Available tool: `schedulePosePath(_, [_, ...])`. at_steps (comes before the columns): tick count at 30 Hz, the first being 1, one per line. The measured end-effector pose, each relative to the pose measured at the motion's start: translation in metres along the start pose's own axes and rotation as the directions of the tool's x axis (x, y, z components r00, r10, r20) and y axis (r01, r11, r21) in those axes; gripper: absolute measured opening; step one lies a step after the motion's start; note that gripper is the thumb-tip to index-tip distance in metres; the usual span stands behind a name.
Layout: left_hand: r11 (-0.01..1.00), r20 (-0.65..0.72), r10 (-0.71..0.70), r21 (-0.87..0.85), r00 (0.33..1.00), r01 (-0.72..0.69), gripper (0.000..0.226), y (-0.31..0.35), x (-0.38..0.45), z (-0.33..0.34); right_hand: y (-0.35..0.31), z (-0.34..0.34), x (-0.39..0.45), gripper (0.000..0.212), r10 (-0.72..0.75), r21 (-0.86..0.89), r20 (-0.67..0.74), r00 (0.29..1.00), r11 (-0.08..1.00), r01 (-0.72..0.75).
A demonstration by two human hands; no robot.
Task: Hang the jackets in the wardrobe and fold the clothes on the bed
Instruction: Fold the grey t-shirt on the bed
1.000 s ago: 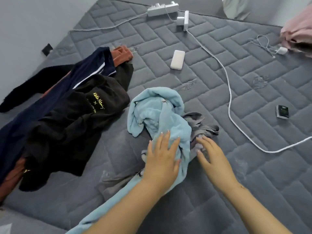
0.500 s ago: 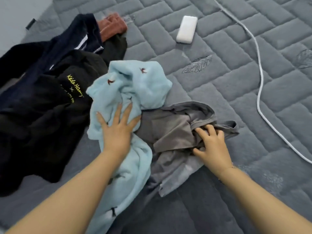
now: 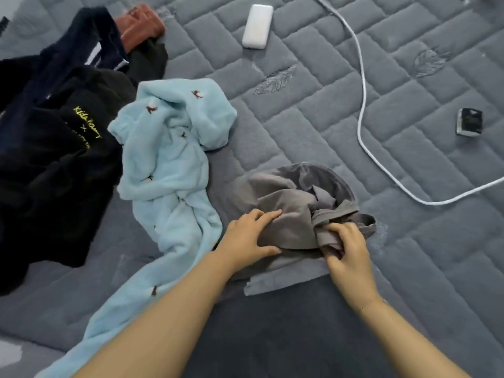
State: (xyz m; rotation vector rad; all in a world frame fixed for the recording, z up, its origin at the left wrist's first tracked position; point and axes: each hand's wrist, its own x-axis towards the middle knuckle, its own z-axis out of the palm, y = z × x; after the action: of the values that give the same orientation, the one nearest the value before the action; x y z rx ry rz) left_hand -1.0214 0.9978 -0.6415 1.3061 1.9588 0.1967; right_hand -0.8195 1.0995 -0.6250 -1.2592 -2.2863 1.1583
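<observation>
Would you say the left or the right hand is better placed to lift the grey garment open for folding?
The right hand, probably: it already grips a bunched edge of the grey garment, while the left hand only rests on it and can pin it down.

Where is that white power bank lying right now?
The white power bank lies on the grey mattress at the top of the head view, left of the white cable, beyond the light blue garment.

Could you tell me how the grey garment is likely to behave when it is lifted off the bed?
The grey garment lies crumpled in soft folds, so it will probably hang limp. It looks thin, likely light. The right hand grips a bunched edge; the rest may trail.
</observation>
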Motion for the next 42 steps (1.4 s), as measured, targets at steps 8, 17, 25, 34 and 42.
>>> schedulePosePath(8, [0.944, -0.215, -0.027, -0.326, 0.976, -0.046, 0.015, 0.054, -0.03, 0.061, 0.066, -0.073, -0.063, 0.042, 0.41, 0.352, -0.264, 0.873, 0.884, -0.309])
schedulePosePath(17, [0.966, 0.284, 0.23, -0.18, 0.931, -0.184, 0.029, 0.128, -0.06, 0.072, 0.097, -0.104, -0.069, 0.048, 0.735, 0.76, -0.241, 0.634, 0.55, -0.348])
schedulePosePath(25, [0.992, -0.159, 0.078, -0.085, 0.984, -0.092, 0.026, 0.176, 0.079, 0.038, 0.129, -0.081, -0.086, 0.05, 0.931, 0.832, 0.148, 0.335, 0.065, -0.551])
schedulePosePath(34, [0.958, -0.033, -0.093, 0.271, 0.995, 0.098, 0.031, 0.189, 0.178, 0.047, 0.156, -0.086, -0.052, 0.043, 0.907, 0.921, 0.174, 0.384, -0.012, -0.39])
schedulePosePath(42, [0.889, -0.118, 0.038, -0.449, 0.992, -0.087, 0.016, 0.215, 0.143, 0.039, 0.181, -0.145, -0.14, 0.022, 0.917, 0.909, -0.114, 0.382, 0.251, -0.332])
